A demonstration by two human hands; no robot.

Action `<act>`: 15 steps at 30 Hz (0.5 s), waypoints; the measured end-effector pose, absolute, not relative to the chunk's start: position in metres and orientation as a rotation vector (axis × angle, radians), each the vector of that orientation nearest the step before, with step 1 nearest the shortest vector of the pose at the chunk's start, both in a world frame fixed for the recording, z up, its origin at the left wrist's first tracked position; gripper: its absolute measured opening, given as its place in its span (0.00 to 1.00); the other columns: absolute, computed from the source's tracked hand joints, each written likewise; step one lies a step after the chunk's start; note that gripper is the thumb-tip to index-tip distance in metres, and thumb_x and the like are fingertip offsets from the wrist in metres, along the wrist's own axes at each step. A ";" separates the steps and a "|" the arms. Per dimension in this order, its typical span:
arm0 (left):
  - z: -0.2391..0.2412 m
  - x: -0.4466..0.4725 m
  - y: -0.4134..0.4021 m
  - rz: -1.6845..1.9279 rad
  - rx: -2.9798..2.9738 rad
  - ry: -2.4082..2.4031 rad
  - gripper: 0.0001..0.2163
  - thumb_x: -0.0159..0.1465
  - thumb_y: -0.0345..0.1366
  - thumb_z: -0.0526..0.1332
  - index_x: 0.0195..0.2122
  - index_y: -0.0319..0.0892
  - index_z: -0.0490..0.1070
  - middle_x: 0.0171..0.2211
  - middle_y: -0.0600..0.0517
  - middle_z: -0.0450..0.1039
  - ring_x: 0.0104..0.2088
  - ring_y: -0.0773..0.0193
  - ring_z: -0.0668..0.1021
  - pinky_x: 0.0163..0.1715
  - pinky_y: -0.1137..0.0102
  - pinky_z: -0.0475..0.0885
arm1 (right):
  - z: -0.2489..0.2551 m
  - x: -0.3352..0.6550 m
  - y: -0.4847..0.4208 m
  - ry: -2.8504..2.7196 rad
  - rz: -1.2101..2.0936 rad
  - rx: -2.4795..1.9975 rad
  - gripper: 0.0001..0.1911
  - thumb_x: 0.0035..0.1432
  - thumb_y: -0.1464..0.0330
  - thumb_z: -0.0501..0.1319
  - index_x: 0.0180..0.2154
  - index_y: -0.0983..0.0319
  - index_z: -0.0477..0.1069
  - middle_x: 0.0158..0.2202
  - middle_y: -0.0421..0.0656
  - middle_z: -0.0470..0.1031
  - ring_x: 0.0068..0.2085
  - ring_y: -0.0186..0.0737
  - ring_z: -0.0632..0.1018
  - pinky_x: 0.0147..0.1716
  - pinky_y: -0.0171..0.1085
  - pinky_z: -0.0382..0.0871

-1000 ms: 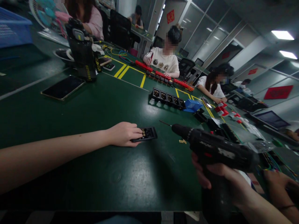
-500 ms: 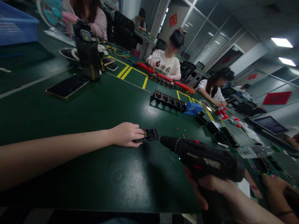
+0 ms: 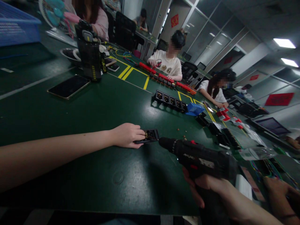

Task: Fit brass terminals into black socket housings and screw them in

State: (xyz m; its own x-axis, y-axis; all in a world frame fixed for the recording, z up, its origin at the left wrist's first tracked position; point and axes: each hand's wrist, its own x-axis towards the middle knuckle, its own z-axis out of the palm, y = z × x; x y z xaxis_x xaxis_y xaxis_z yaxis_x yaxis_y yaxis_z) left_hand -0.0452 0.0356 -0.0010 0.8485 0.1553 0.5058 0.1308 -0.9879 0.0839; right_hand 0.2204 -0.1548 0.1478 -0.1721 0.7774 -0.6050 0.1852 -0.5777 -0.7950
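Observation:
On the green tabletop [image 3: 98,184], my left hand [image 3: 128,135] has its fingers closed over a small black plastic housing [image 3: 153,135] with brass-coloured parts inside. My fingers cover the housing's left end. In my right hand [image 3: 208,186] is a black cordless drill [image 3: 189,153], gripped by its handle. The drill's nose points left and lies close to the housing's right end; whether the bit touches anything inside I cannot make out. Small brass pieces [image 3: 184,137] lie loose behind the drill.
A row of black housings [image 3: 170,100] and a blue block [image 3: 195,108] stand farther back. A phone [image 3: 69,86] and a dark bottle [image 3: 89,56] are at left. Co-workers sit across the table; another person's hands [image 3: 278,190] are at lower right, near coloured wires.
The drill in my right hand has shifted slightly left, its nose nearer the black housing. My left hand keeps its hold in nearly the same place.

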 end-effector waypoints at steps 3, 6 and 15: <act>0.000 -0.045 0.035 0.802 2.982 0.231 0.09 0.65 0.38 0.62 0.43 0.40 0.78 0.42 0.49 0.80 0.33 0.63 0.77 0.29 0.68 0.72 | 0.146 0.222 -0.155 -1.120 1.799 -1.641 0.15 0.53 0.58 0.63 0.34 0.63 0.68 0.27 0.38 0.66 0.21 0.30 0.70 0.21 0.31 0.64; 0.001 -0.045 0.035 0.780 2.993 0.240 0.10 0.66 0.39 0.62 0.43 0.40 0.77 0.43 0.48 0.80 0.34 0.62 0.77 0.30 0.68 0.71 | 0.145 0.223 -0.155 -1.113 1.825 -1.645 0.15 0.53 0.58 0.63 0.35 0.63 0.68 0.27 0.39 0.67 0.21 0.31 0.70 0.22 0.31 0.63; 0.000 -0.046 0.036 0.734 2.995 0.240 0.10 0.67 0.39 0.61 0.44 0.40 0.77 0.45 0.48 0.79 0.35 0.62 0.77 0.30 0.68 0.71 | 0.148 0.224 -0.156 -1.121 1.833 -1.645 0.16 0.54 0.57 0.63 0.35 0.63 0.69 0.24 0.39 0.68 0.22 0.31 0.70 0.22 0.31 0.61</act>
State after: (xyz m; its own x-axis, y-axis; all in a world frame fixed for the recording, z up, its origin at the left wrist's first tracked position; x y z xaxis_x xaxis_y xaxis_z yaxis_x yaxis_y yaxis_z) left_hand -0.0458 0.0357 0.0004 0.8752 0.1620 0.4558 0.1388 -0.9867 0.0843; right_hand 0.2240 -0.1556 0.1475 -0.2020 0.7662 -0.6100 0.1944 -0.5791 -0.7917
